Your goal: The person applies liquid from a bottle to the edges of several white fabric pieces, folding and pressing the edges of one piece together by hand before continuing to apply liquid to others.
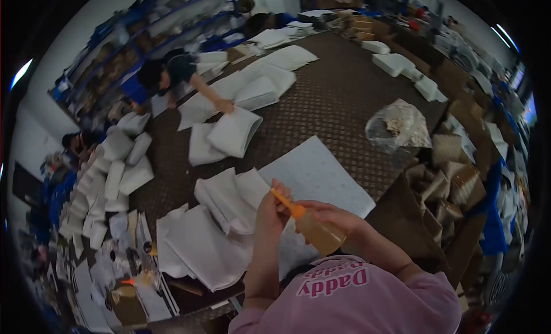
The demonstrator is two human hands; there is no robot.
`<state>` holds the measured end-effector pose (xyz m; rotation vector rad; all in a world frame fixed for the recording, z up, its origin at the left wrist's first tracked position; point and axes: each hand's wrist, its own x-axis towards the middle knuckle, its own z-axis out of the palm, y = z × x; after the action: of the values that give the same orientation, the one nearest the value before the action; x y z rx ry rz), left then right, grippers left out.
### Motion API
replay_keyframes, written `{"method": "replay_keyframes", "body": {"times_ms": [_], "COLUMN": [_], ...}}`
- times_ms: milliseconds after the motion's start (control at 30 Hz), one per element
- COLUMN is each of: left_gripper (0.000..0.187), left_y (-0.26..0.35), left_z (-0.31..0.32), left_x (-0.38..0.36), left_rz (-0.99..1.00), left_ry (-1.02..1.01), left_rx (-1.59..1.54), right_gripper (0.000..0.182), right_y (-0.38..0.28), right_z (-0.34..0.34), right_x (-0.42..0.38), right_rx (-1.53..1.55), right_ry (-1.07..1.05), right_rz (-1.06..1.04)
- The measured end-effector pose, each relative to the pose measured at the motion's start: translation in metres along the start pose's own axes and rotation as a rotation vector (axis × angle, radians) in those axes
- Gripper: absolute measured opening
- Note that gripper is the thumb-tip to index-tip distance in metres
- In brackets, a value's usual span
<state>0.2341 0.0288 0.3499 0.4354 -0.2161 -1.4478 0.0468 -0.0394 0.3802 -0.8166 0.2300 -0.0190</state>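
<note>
A translucent squeeze bottle (322, 233) with an orange cap and long orange spout is held tilted in front of my chest, amber-looking inside. My right hand (330, 215) is wrapped round the bottle's body below the cap. At the spout's tip, the fingers of my left hand (277, 205) close on the orange spout. Beyond both hands lies a flat white sheet (321, 170) on the brown patterned table. Folded white padded pieces (212, 242) are piled to the left of my left arm.
Across the table (327, 93), a co-worker's hand (225, 106) rests on folded white pieces (234, 133). A clear plastic bag (399, 124) of small pale bits sits to the right. Brown folded material (422, 219) is heaped at the near right. White rolls (115, 179) are stacked at left.
</note>
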Motion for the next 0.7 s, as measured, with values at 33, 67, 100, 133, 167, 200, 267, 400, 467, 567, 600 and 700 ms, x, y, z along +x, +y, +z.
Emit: {"method": "replay_keyframes", "body": {"times_ms": [33,67,100,133,167,200,267,400,467,567,600,700], "left_gripper": [0.033,0.032,0.034,0.039,0.043,0.04,0.035,0.026,0.025,0.029,0.032,0.039], "left_y": [-0.002,-0.004,-0.004,-0.003,-0.004,-0.004,-0.004,-0.01,-0.012,-0.009,-0.006,0.006], "left_z": [0.0,0.004,0.016,0.021,0.011,0.013,0.021,0.022,0.018,0.022,0.018,0.0], "left_x": [-0.002,-0.006,-0.01,-0.015,-0.018,-0.023,-0.031,-0.037,-0.039,-0.046,-0.048,-0.056], "left_rz": [0.069,0.132,0.184,0.226,0.265,0.323,0.431,0.609,0.708,0.755,0.746,0.677], "left_ry": [0.048,0.111,0.17,0.227,0.173,0.202,0.253,0.345,0.4,0.5,0.503,0.529], "left_rx": [0.094,0.15,0.204,0.257,0.358,0.508,0.81,0.848,0.849,0.888,0.875,0.827], "right_gripper": [0.066,0.063,0.061,0.059,0.058,0.057,0.058,0.061,0.062,0.064,0.065,0.064], "right_y": [0.001,0.004,0.007,0.009,0.011,0.013,0.021,0.024,0.035,0.049,0.053,0.065], "right_z": [0.001,0.001,0.003,0.008,0.014,0.017,0.015,0.038,0.048,0.059,0.062,0.067], "right_x": [0.003,0.004,0.005,0.007,0.008,0.008,0.009,0.006,0.008,0.015,0.017,0.026], "right_rx": [-0.137,-0.272,-0.404,-0.5,-0.595,-0.693,-0.925,-1.212,-1.292,-1.402,-1.435,-1.566], "right_ry": [0.077,0.164,0.26,0.302,0.348,0.397,0.423,0.518,0.575,0.633,0.65,0.661], "right_rz": [-0.054,-0.12,-0.194,-0.239,-0.285,-0.337,-0.433,-0.412,-0.448,-0.492,-0.506,-0.592]}}
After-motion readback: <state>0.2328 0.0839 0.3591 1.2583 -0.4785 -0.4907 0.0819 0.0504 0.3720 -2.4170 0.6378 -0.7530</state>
